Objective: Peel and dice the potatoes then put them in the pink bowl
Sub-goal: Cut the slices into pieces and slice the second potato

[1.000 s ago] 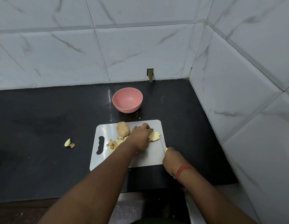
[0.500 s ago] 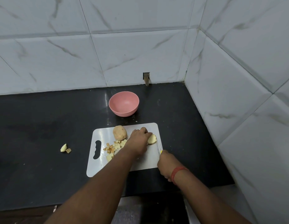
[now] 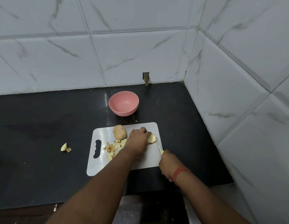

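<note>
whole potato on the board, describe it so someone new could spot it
Find the white cutting board on the black counter, in front of the pink bowl. The whole potato sits at its far edge: round, tan and uncut, unlike the diced pieces beside it.

Black countertop [image 3: 35, 126] — pink bowl [image 3: 123, 103] upper centre, white cutting board [image 3: 145, 160] mid-frame, two potato scraps [image 3: 65, 147] left.

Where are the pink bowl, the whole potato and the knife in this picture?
Pink bowl [image 3: 115, 101]: head view, on its left inner wall.
Whole potato [image 3: 119, 131]: head view, on the middle of its skin.
Knife [image 3: 159, 144]: head view, on the thin blade.
</note>
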Motion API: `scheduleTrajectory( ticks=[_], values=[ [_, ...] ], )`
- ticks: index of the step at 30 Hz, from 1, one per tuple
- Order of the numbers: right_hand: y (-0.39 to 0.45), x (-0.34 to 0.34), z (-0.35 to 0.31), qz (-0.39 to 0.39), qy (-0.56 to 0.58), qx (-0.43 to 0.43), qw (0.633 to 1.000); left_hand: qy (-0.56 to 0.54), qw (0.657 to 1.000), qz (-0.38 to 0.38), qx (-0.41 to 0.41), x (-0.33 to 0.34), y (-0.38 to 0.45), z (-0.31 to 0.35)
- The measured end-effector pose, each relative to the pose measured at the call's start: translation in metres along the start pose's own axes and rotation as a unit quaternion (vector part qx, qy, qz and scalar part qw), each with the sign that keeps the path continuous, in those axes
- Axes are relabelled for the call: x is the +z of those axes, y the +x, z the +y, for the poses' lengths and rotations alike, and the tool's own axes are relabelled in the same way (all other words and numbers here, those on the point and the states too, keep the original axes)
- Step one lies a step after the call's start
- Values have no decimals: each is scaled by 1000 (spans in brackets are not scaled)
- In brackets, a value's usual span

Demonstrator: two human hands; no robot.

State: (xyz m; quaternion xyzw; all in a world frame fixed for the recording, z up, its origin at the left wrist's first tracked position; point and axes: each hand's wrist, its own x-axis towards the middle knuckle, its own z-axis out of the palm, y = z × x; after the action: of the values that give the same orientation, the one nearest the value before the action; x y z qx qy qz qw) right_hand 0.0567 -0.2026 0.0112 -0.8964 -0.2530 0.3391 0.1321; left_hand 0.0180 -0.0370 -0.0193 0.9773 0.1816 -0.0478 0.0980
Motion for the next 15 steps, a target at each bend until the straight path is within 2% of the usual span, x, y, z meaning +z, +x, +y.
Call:
scheduleTrajectory(
  ticks=[6, 15],
  values=[
    [-5, 8, -2, 2, -8, 39, 999, -2, 1000, 9, -7, 1, -2, 1],
    [-6, 6, -1, -9, 2, 3, 1000, 1, 1000, 8, -13, 3, -4, 4]
  ],
)
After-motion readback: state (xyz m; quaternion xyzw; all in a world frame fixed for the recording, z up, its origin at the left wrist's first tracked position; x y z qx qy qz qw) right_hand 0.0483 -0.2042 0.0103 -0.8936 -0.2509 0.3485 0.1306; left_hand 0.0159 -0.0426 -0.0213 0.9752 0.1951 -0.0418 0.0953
